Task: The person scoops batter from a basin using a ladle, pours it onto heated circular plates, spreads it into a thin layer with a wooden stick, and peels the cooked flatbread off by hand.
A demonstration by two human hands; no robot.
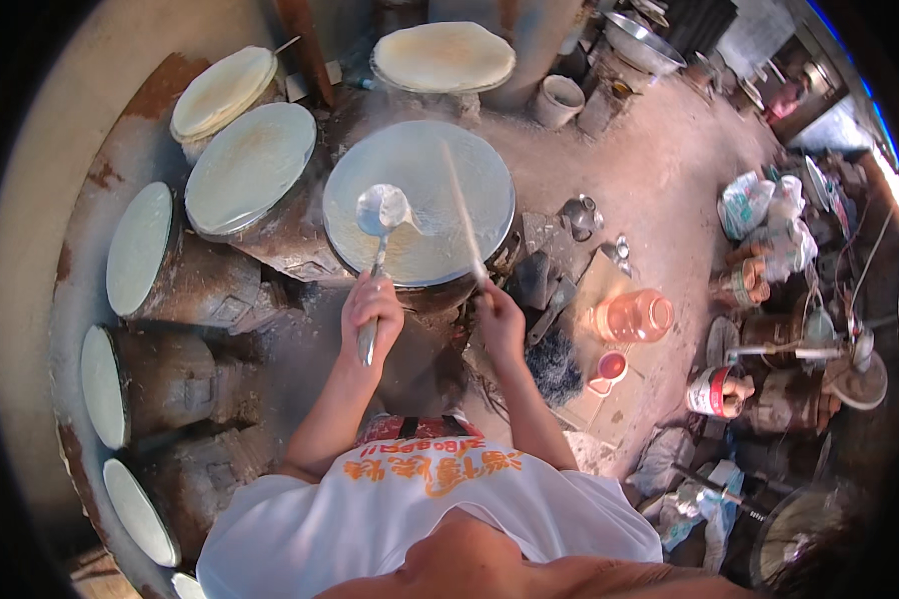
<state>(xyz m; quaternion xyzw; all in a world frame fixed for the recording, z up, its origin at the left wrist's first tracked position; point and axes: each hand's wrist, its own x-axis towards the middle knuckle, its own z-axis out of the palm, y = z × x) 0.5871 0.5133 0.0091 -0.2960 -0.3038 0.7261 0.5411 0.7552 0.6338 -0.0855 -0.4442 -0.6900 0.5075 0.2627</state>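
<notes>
My left hand (pixel 373 309) is closed round the handle of a metal ladle (pixel 378 212). The ladle's bowl, with pale batter in it, is over the near left part of a round griddle (pixel 370 160). A thin pale streak trails right from the bowl. My right hand (pixel 500 321) grips the near end of a long wooden stick (pixel 460 205), which slants away over the griddle's right half. Its far end is blurred. A wide, pale film covers much of the griddle's top.
Round stoves topped with pale discs, such as a large disc (pixel 252 170) and another disc (pixel 443 55), curve round the left and back. At right are a clear pinkish jar (pixel 637 315), a red cup (pixel 611 366), a metal kettle (pixel 580 216) and bags (pixel 759 205).
</notes>
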